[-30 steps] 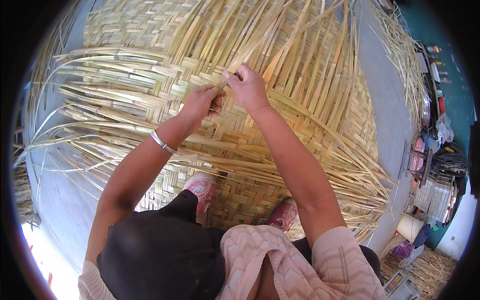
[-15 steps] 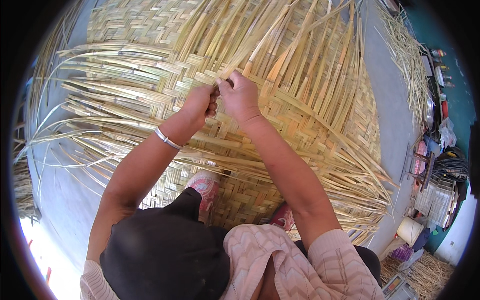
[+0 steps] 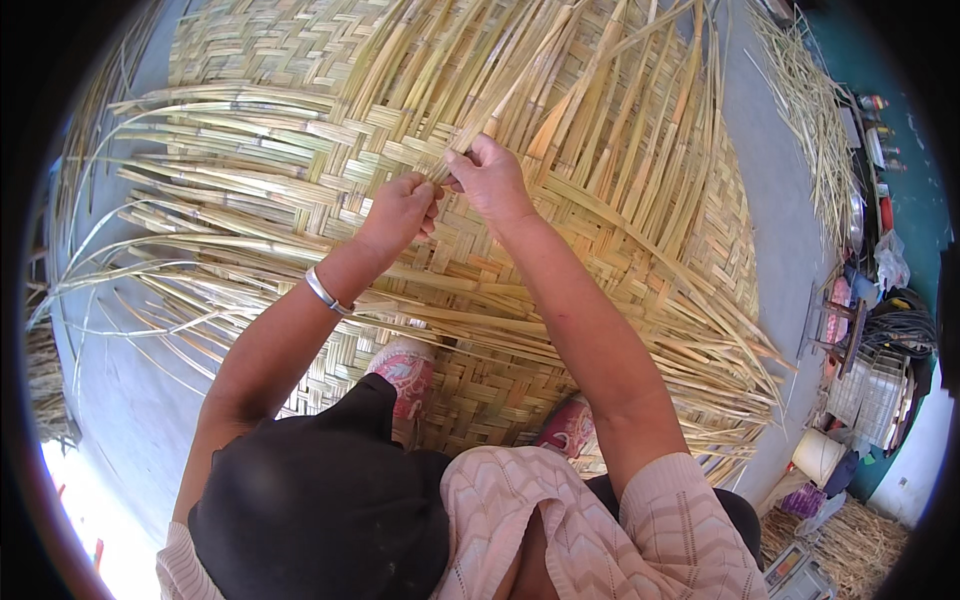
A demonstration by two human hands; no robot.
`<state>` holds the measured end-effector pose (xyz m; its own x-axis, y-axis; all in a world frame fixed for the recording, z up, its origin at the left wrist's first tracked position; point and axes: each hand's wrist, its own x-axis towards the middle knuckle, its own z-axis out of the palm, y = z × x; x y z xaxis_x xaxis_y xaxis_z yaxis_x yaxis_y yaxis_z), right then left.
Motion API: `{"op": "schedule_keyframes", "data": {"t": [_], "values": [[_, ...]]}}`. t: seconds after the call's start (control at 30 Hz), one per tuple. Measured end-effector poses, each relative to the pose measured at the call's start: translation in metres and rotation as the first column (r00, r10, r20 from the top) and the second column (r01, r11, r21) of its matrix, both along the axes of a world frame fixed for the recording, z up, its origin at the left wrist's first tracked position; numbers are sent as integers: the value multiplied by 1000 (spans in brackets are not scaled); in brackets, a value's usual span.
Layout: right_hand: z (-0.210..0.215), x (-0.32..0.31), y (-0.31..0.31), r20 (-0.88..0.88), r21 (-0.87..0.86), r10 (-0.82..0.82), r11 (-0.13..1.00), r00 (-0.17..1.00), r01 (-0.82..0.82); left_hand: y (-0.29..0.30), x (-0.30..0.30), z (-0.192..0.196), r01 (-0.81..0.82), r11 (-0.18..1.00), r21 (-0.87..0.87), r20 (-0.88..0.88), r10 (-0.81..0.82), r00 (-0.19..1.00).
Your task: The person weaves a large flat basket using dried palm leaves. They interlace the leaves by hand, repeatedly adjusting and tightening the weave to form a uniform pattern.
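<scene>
Left hand (image 3: 400,205) and right hand (image 3: 490,180), both closed, apparently pinch one flat bamboo strip (image 3: 500,105) on the coarse woven mat (image 3: 620,260); loose strips (image 3: 200,260) splay left.

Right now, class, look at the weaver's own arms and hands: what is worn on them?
Both forearms are bare. The left hand has a thin silver bangle at its wrist; the right hand wears nothing visible. Short pale pink sleeves with a zigzag knit pattern cover the upper arms.

Pink shoes (image 3: 405,372), clutter (image 3: 868,360) at right
</scene>
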<state>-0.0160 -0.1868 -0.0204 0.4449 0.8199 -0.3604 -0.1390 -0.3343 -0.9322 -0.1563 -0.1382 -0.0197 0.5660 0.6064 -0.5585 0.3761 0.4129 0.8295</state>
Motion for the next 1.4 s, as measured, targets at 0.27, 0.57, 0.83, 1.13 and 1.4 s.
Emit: {"op": "schedule_keyframes", "data": {"t": [0.27, 0.57, 0.83, 1.13, 1.4], "values": [[7, -6, -5, 308, -13, 37, 999, 951, -35, 1, 8, 5, -104, 994, -34, -26, 103, 994], [16, -11, -10, -237, 69, -21, 997, 971, 39, 12, -8, 7, -175, 851, -495, 122, 267, 956], [12, -2, -9, -141, -122, 42, 991, 989, -59, -4, -19, 8, 85, 996, 3, -45, -84, 995], [23, 3, -9, -276, -99, 75, 989, 958, -106, -12, -22, 1, 171, 983, 72, 90, -178, 980], [23, 5, -13, -354, -66, 83, 991, 932, -114, -17, -22, 2, 139, 984, 109, 119, -151, 981]]}}
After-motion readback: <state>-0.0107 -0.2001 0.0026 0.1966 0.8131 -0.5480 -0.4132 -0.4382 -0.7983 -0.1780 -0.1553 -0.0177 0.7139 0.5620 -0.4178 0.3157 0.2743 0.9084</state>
